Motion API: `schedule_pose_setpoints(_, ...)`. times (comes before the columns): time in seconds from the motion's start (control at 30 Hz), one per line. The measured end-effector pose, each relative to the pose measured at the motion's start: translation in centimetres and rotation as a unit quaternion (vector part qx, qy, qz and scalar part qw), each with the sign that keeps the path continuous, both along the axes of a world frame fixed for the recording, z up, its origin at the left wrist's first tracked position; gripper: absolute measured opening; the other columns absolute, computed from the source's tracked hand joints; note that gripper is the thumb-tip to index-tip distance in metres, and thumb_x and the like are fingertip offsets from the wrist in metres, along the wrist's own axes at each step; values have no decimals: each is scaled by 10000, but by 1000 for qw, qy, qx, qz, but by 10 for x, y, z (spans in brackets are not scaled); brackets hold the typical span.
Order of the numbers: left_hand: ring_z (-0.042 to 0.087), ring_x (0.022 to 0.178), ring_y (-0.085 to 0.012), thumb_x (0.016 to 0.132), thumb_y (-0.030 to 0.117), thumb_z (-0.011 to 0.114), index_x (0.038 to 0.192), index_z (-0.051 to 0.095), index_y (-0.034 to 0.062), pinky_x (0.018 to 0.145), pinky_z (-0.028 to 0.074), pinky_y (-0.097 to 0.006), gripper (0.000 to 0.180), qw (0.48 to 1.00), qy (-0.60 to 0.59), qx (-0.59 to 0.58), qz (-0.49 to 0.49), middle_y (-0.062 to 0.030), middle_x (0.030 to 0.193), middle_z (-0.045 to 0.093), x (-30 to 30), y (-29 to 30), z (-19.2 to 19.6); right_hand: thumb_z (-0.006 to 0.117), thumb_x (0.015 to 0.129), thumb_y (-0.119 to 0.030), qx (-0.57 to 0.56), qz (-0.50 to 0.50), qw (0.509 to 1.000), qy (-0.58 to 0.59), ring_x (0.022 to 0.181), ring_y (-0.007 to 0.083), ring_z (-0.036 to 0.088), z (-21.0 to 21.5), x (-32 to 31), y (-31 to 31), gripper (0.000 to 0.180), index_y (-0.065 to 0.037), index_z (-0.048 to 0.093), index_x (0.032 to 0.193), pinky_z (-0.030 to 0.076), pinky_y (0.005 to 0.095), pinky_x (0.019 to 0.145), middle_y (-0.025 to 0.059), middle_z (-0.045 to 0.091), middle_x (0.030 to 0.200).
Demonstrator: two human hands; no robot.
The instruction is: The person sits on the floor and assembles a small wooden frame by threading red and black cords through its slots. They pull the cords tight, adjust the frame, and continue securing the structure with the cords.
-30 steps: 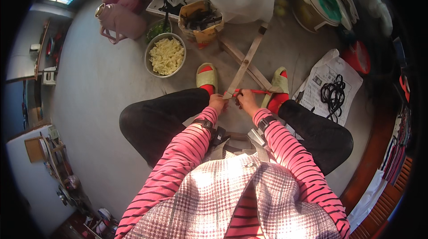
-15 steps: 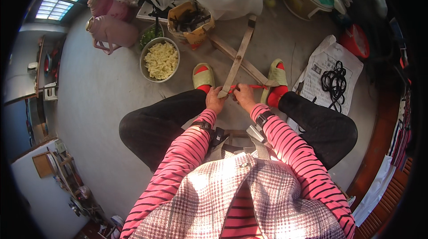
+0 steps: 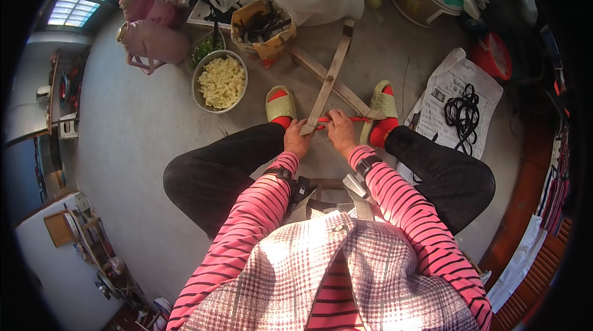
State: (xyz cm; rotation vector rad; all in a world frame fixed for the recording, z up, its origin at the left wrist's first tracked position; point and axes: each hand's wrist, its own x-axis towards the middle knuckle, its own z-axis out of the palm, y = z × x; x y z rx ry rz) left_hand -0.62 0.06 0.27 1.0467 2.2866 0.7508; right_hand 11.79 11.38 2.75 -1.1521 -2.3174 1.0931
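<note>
Left hand [image 3: 298, 138] gripping wooden strip [image 3: 328, 79]; right hand [image 3: 340, 131] pinching red cord [image 3: 346, 119]. Fingertips and cord's wrapping lying hidden behind knuckles.

pink-striped sleeves [image 3: 395, 198], red cord [image 3: 338, 120], perhaps pale wooden slat [image 3: 327, 84].

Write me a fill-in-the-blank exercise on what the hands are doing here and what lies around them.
1. Both hands, left hand and right hand, grip the near end of a wooden ____.
2. The cord by the right hand is ____ in colour.
3. The metal bowl holds pale ____ food.
4. A coil of black cable lies on a sheet of ____.

Missing words: slat; red; yellow; paper
</note>
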Motion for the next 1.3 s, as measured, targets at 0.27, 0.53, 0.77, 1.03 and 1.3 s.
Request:
schedule_pose_setpoints(0.27,622,938,-348,805,247,739,1115,670,95,806,503,-406,352,1000,-19,5,7,-136,993,614,0,-1,0,586,770,-54,-6,95,991,-94,924,398,604,-10,3,0,149,-64,577,919,496,483,781,166,615,989)
schedule_pose_setpoints(0.53,621,904,-353,805,243,736,1082,682,76,784,505,-415,329,1000,4,25,-5,-156,962,624,0,-2,-6,657,787,-148,-28,124,985,-115,917,366,624,-8,7,1,158,-71,634,923,508,459,778,160,628,944)
schedule_pose_setpoints(0.77,626,902,-348,806,245,737,1069,689,77,779,508,-414,316,1000,14,27,-6,-158,956,632,1,-1,-9,659,803,-203,-6,121,986,-111,879,347,631,0,4,0,140,-79,662,868,508,448,747,135,632,892)
schedule_pose_setpoints(1.03,628,904,-351,810,263,732,1059,687,90,782,512,-412,306,1000,1,20,2,-154,970,634,1,0,-5,618,830,-203,13,109,985,-135,820,376,647,2,-4,-2,143,-69,664,851,513,480,703,155,666,859)
schedule_pose_setpoints(1.3,616,927,-362,808,278,721,1080,661,87,805,502,-432,337,1000,-3,18,-17,-160,975,623,0,1,1,584,833,-180,-5,128,981,-149,823,403,648,-2,-6,-1,139,-52,631,857,518,496,710,182,677,871)
